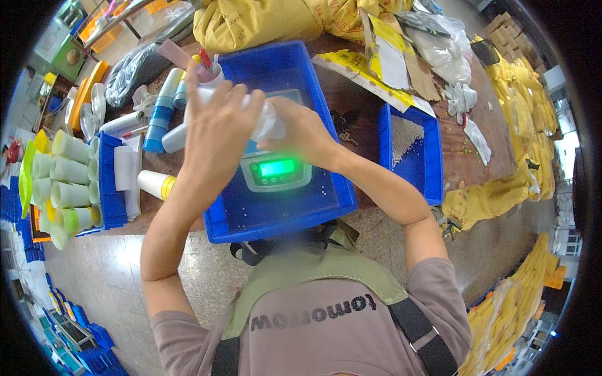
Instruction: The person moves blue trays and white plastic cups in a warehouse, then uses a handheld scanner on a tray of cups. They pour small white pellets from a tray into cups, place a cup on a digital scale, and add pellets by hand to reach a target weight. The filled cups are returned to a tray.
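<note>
Both hands meet over a large blue plastic tray [326, 199] on the brown table. My left hand [216, 128] wraps over a white plastic bottle [271, 122] from the left. My right hand [301, 128] grips the bottle's other end. The bottle lies roughly sideways above a grey weighing scale [276, 170] with a lit green display, which stands inside the tray. A few small white pellets lie on the tray floor.
A smaller blue tray [433, 169] with white pellets stands to the right. Left of the big tray lie white bottles with yellow, green and blue caps [69, 182], a blue bin [111, 194] and a cup of tools [210, 69]. Yellow sacks [263, 22] fill the back and right.
</note>
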Motion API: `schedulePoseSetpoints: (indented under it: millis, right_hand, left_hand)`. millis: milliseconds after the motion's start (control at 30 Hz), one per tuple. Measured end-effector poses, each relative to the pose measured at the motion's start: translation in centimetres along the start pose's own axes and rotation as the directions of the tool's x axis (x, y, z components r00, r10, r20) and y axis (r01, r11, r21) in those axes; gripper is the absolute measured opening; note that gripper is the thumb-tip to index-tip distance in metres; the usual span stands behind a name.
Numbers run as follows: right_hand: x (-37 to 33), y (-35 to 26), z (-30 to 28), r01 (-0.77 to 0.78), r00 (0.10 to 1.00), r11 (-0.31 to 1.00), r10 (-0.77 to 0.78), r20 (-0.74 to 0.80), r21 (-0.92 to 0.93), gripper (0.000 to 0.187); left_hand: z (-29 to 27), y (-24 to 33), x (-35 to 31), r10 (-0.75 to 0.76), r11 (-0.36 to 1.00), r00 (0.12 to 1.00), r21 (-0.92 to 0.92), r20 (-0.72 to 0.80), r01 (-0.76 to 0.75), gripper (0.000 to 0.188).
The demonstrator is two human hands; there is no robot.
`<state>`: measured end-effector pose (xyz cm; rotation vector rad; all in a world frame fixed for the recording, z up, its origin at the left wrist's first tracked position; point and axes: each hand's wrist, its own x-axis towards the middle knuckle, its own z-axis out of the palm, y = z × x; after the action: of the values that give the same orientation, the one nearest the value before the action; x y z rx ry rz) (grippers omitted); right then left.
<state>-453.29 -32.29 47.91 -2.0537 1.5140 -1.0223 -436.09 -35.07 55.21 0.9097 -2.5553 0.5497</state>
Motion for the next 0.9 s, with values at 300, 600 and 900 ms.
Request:
schedulePoseSetpoints:
  millis: [300,600,900]
  right_hand:
    - [-4.0,3.2,-4.9,0.086,0.984,0.99,-0.067,-0.167,0.111,0.073]
    - [-22.8,14.4,-17.1,-0.799,0.601,0.491,0.625,-0.499,-0.347,0.047]
    - [-24.6,6.5,-22.5,-0.789,0.598,0.615,0.759,-0.257,-0.02,0.035]
  left_hand:
    - [-0.9,2.1,4.2,0.251,0.915,0.962,0.299,0.107,-0.272,0.01]
    - [-4.3,-4.1,-3.6,-0.464,0.677,0.884,-0.664,-0.052,0.316,0.079]
    - [0.0,-3.5,-12.8,-0.621,-0.226,0.647,-0.891,0.443,0.393,0.084]
